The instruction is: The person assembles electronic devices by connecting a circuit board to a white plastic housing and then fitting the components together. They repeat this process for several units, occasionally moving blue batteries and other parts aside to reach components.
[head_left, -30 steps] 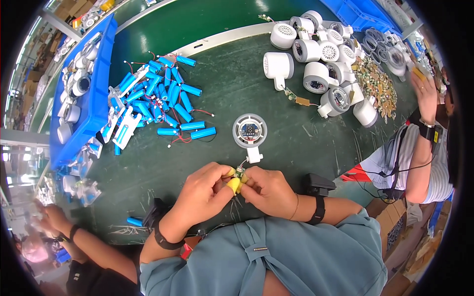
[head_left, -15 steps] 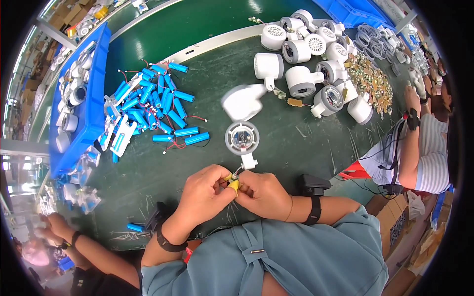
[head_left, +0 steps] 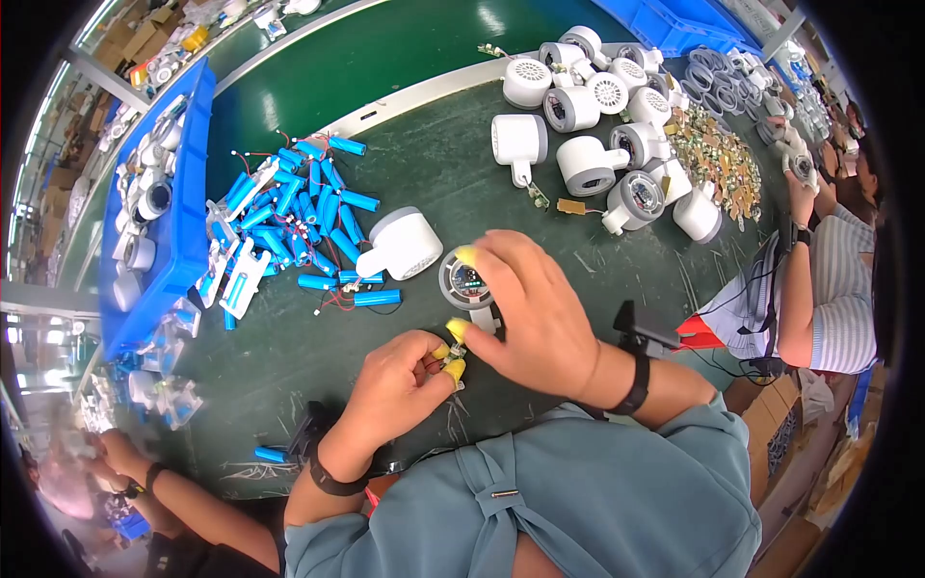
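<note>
Head view: at the left of the green counter (head_left: pixel 617 289), a blue bin (head_left: pixel 196 183) is piled with white-and-grey housings (head_left: pixel 154 199), its walls probably keeping them from rolling off. The right hand (head_left: pixel 542 318) is spread over a round unit (head_left: pixel 449 290) lying face up, apparently for access to the electronics (head_left: pixel 470 277) inside; whether it touches is unclear. The left hand (head_left: pixel 400 379) pinches a small circuit board (head_left: pixel 454 357) between thumb and forefinger, seemingly to steady it.

Assembly workshop; green workbench (head_left: pixel 318 371); heaped blue cells (head_left: pixel 287 196); piled white housings (head_left: pixel 585 162); circuit boards (head_left: pixel 718 164); co-workers (head_left: pixel 843 313) alongside
</note>
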Action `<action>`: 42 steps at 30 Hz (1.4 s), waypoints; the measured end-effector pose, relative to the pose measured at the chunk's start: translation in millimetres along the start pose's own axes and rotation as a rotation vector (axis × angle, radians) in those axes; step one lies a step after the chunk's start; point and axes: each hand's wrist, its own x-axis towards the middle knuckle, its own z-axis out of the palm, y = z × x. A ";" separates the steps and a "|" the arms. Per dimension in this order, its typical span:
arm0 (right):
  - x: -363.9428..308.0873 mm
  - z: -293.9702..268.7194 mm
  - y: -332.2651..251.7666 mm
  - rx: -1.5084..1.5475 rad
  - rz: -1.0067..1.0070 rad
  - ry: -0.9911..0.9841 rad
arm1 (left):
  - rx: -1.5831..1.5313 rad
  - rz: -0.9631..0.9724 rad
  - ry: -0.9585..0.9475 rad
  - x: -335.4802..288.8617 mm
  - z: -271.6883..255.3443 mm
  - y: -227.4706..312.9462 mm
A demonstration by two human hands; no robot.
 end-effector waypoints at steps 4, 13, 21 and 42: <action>5.0 13.0 8.2 0.031 0.095 -0.107 | -0.055 0.039 0.032 -1.0 1.5 -0.8; -33.6 6.4 15.9 0.198 0.150 0.012 | 0.021 0.128 -0.005 -1.4 1.9 -1.2; -46.2 4.8 9.8 0.179 0.171 -0.007 | 0.050 0.221 -0.087 -11.8 -2.8 -4.3; -49.0 20.8 -6.0 0.585 0.235 -0.436 | 0.745 -0.353 0.958 -175.5 -233.7 -44.9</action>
